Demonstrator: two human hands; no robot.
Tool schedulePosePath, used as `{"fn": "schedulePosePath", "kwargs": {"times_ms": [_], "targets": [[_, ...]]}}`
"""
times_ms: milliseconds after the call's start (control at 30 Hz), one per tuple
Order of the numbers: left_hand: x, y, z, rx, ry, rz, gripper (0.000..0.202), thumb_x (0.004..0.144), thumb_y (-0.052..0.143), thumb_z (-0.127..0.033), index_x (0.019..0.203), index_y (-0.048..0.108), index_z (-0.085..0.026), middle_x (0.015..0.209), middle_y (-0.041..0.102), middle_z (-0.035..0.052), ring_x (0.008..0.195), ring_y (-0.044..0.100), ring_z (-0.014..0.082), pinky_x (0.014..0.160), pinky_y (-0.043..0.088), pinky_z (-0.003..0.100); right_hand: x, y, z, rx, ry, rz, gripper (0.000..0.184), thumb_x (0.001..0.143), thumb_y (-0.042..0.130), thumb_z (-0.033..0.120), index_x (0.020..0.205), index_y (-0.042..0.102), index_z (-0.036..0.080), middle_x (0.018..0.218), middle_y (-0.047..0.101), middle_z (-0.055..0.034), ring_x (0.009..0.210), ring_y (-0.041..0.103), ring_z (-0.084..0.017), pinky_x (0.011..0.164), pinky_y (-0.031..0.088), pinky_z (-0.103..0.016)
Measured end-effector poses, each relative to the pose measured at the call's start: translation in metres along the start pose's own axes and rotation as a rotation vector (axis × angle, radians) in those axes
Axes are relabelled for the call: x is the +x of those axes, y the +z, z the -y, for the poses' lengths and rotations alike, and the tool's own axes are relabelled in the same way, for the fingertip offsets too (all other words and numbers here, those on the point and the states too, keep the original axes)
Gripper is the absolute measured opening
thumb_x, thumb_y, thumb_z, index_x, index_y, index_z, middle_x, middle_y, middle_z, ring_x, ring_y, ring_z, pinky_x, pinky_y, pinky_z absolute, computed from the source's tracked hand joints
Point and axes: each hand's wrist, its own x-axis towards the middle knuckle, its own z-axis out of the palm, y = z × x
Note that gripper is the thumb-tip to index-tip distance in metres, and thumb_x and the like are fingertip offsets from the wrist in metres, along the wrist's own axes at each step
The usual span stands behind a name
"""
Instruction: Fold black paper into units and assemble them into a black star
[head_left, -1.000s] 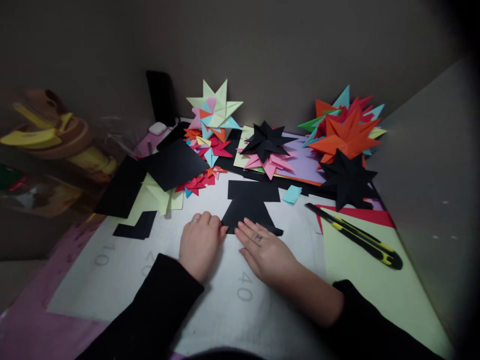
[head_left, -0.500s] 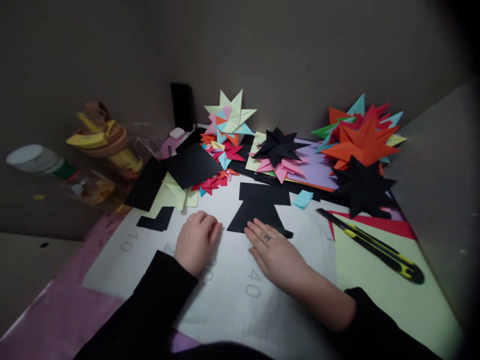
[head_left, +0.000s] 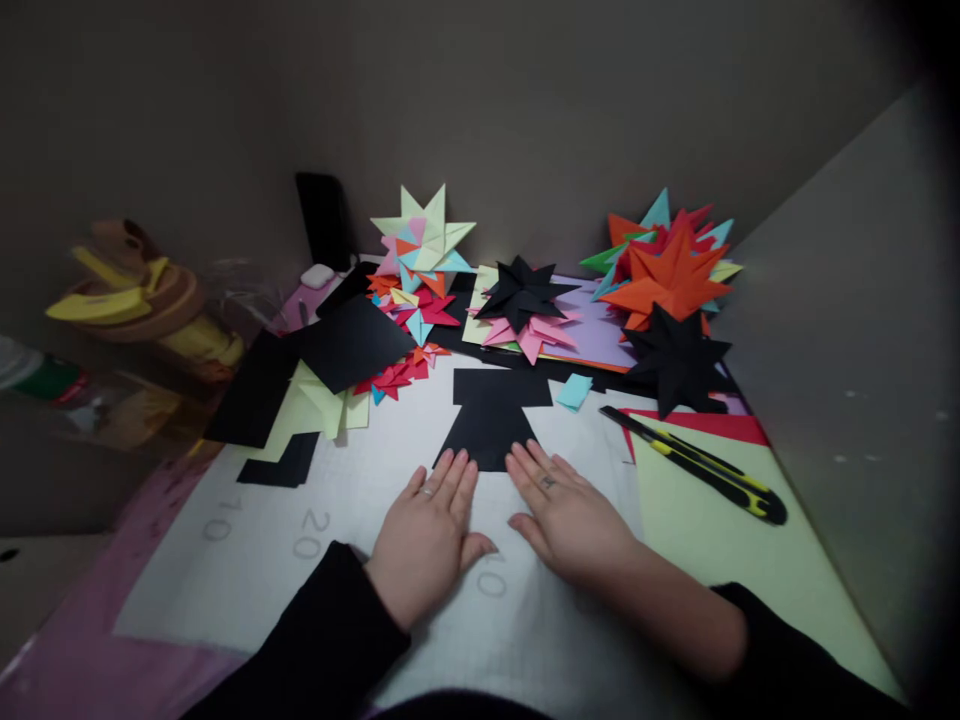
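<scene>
In the middle of the white sheet (head_left: 375, 600) lies a black paper piece (head_left: 487, 440), wider at its near edge. A black paper strip (head_left: 501, 387) lies directly beyond it. My left hand (head_left: 431, 525) is flat, with fingertips at the near left corner of the black piece. Flat too is my right hand (head_left: 562, 510), its fingertips touching the near right corner. Each hand has its fingers stretched out and holds nothing. A small folded light-blue paper (head_left: 574, 392) sits just right of the strip.
Folded paper stars (head_left: 529, 292) in several colours line the back. A yellow-black utility knife (head_left: 705, 465) lies on pale yellow paper (head_left: 750, 600) at right. Black sheets (head_left: 360, 345) are at left, beside a brown-rimmed cup (head_left: 184, 310) and a bottle (head_left: 97, 390). A phone (head_left: 324, 220) leans on the wall.
My left hand has uncurled and moved forward to the right, flat at the black piece's near edge. My right hand stays at its near right corner. The view has shifted slightly.
</scene>
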Motion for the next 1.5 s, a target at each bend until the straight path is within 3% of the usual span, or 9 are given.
{"fn": "schedulePosePath", "kwargs": {"times_ms": [267,433,567,800,900,1067,1200,1300,1500], "targets": [[0.015,-0.016,0.006,0.032,0.076,-0.014,0.040,0.088,0.052,-0.030,0.123,0.056,-0.010,0.129,0.056,0.0172,0.119,0.053,0.0278,0.091,0.049,0.040,-0.008,-0.024,-0.014,-0.201,0.196,0.062,0.066,0.077,0.061,0.046,0.128,0.054,0.004,0.138,0.043,-0.0211,0.131,0.033,-0.042,0.103,0.032,-0.059],[0.045,-0.048,0.024,-0.061,0.041,0.075,0.026,0.089,0.047,-0.030,0.101,0.067,-0.018,0.083,0.073,0.0094,0.079,0.069,0.0249,0.070,0.052,0.035,0.012,-0.037,0.012,-0.141,0.160,-0.004,0.066,0.080,0.061,0.037,0.137,0.043,0.007,0.142,0.038,-0.0168,0.134,0.032,-0.036,0.106,0.033,-0.052],[0.069,-0.045,0.045,-0.365,-0.151,-0.163,0.032,0.087,0.049,-0.029,0.114,0.060,-0.016,0.104,0.069,0.0116,0.090,0.065,0.0214,0.079,0.048,0.033,0.018,-0.026,0.028,-0.044,0.130,0.063,0.064,0.082,0.059,0.040,0.133,0.047,0.002,0.139,0.042,-0.0196,0.129,0.041,-0.035,0.102,0.041,-0.046],[0.079,-0.021,0.061,-1.075,-0.274,-0.009,0.051,0.069,0.069,-0.035,0.113,0.055,-0.013,0.075,0.066,0.0027,0.068,0.062,0.0179,0.062,0.047,0.028,0.015,-0.005,0.018,0.054,0.090,-0.057,0.057,0.084,0.057,0.038,0.132,0.050,0.009,0.141,0.043,-0.0166,0.133,0.034,-0.035,0.106,0.034,-0.050],[0.075,-0.023,0.057,-1.260,-0.265,0.087,0.028,0.064,0.073,-0.032,0.083,0.063,-0.014,0.076,0.068,0.0045,0.071,0.063,0.0205,0.063,0.047,0.029,0.016,-0.002,0.012,0.179,0.077,-0.176,0.055,0.084,0.057,0.032,0.136,0.046,0.015,0.147,0.034,-0.0147,0.138,0.022,-0.036,0.107,0.029,-0.054],[0.067,-0.027,0.034,-1.369,-0.421,-0.291,0.028,0.067,0.071,-0.032,0.088,0.061,-0.016,0.074,0.067,0.0011,0.062,0.059,0.0155,0.058,0.045,0.025,0.022,-0.008,0.011,0.709,0.291,-0.645,0.085,0.084,0.055,0.029,0.148,0.001,0.022,0.153,0.015,-0.0158,0.136,0.029,-0.029,0.103,0.037,-0.049],[0.062,-0.026,0.009,-1.432,-0.486,-0.278,0.024,0.069,0.071,-0.035,0.077,0.056,-0.017,0.053,0.054,-0.0054,0.043,0.044,0.0093,0.044,0.036,0.022,0.030,-0.012,0.012,1.243,0.430,-0.484,0.042,0.080,0.058,0.038,0.116,0.051,0.017,0.091,0.064,-0.0078,0.068,0.062,-0.017,0.057,0.051,-0.029],[0.058,-0.025,0.000,-1.473,-0.455,-0.243,0.026,0.069,0.072,-0.034,0.076,0.057,-0.015,0.055,0.055,-0.0039,0.047,0.047,0.0101,0.047,0.038,0.022,0.031,-0.013,0.011,1.356,0.523,-0.355,0.028,0.081,0.056,0.041,0.066,0.049,0.019,0.048,0.047,0.0054,0.042,0.044,-0.009,0.043,0.035,-0.021],[0.058,-0.019,0.007,-1.821,-0.123,0.068,0.048,0.060,0.081,-0.024,0.102,0.058,-0.017,0.092,0.065,0.0064,0.080,0.063,0.0184,0.067,0.047,0.027,0.027,-0.015,0.006,1.350,0.521,-0.413,0.032,0.080,0.056,0.042,0.061,0.042,0.020,0.047,0.042,0.0072,0.043,0.038,-0.008,0.043,0.029,-0.020]]}}
